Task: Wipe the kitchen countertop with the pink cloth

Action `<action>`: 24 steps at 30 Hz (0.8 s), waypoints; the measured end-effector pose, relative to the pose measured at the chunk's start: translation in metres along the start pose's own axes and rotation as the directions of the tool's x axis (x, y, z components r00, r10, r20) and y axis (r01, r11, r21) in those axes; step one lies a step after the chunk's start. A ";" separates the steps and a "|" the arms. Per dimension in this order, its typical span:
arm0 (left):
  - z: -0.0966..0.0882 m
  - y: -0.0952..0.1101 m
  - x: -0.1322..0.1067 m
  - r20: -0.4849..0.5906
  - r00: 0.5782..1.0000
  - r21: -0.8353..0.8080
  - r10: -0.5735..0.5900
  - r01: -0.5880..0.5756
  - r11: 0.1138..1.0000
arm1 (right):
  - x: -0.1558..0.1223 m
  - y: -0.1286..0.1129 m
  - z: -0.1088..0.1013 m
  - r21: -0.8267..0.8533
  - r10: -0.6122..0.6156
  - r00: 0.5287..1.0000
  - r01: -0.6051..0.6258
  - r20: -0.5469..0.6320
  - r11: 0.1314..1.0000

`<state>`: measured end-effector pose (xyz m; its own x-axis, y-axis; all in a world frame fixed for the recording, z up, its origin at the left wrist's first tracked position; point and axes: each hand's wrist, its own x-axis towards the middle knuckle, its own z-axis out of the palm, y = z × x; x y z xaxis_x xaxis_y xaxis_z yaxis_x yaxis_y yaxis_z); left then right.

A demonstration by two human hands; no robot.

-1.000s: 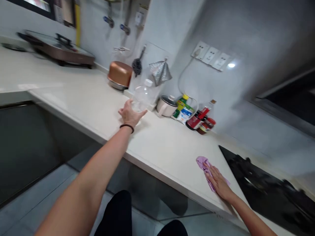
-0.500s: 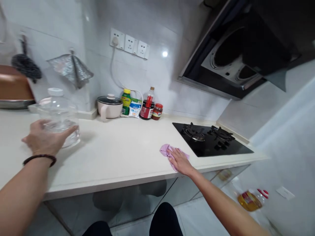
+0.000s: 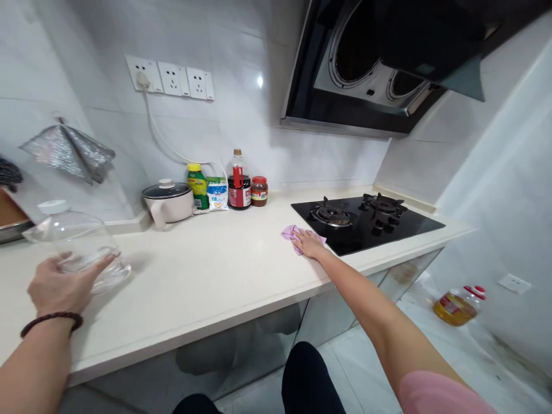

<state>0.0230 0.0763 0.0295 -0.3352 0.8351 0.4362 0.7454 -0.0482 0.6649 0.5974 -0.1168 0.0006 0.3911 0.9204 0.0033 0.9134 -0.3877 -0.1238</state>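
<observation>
On the left, my left hand (image 3: 60, 284) is wrapped round a large clear plastic jug (image 3: 86, 230) with a white cap, which is on the countertop. A dark braided bracelet circles that wrist. My right hand (image 3: 309, 242) presses a pink cloth (image 3: 291, 232) down on the white countertop (image 3: 207, 259), just left of the black gas hob (image 3: 366, 227). Part of the cloth is hidden beneath the palm and fingers.
Along the wall stand a pink pot (image 3: 170, 204) with a glass lid, a green bottle (image 3: 198, 187), a white packet (image 3: 218, 194) and sauce jars (image 3: 240, 192). A range hood (image 3: 345, 123) overhangs the hob. An oil jug (image 3: 457, 307) sits low at right.
My view has swung to the right. The right hand and the cloth have slid away from the counter's front edge, toward the wall. My left hand keeps hold of the jug.
</observation>
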 end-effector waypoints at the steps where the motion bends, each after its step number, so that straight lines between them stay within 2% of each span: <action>1: -0.002 0.003 -0.001 0.012 0.999 -0.016 -0.034 0.034 0.999 | 0.005 0.001 0.000 -0.004 0.016 1.000 -0.017 -0.009 1.000; 3: -0.006 0.007 -0.002 0.036 0.997 -0.052 -0.073 0.075 0.996 | 0.010 0.001 0.003 -0.014 0.037 0.999 -0.038 -0.028 0.999; 8: -0.006 0.005 -0.003 0.062 0.995 -0.150 -0.073 0.082 0.985 | 0.010 0.001 0.011 -0.035 0.042 0.995 -0.045 -0.091 0.998; 13: 0.000 -0.005 0.000 0.036 0.999 -0.246 -0.020 0.028 0.969 | 0.004 -0.001 0.012 -0.047 0.012 0.982 -0.021 -0.187 0.999; 19: 0.004 -0.012 0.004 0.046 0.999 -0.269 -0.004 0.017 0.963 | -0.003 -0.001 0.010 -0.050 0.011 0.953 -0.027 -0.302 0.998; 24: 0.004 -0.013 0.003 0.068 0.997 -0.237 0.038 -0.021 0.971 | 0.000 0.001 0.011 -0.029 -0.018 0.956 0.010 -0.291 1.000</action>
<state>0.0150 0.0819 0.0198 -0.2666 0.8678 0.4193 0.5943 -0.1945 0.7804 0.5967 -0.1168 -0.0105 0.3900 0.8725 0.2945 0.9204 -0.3794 -0.0949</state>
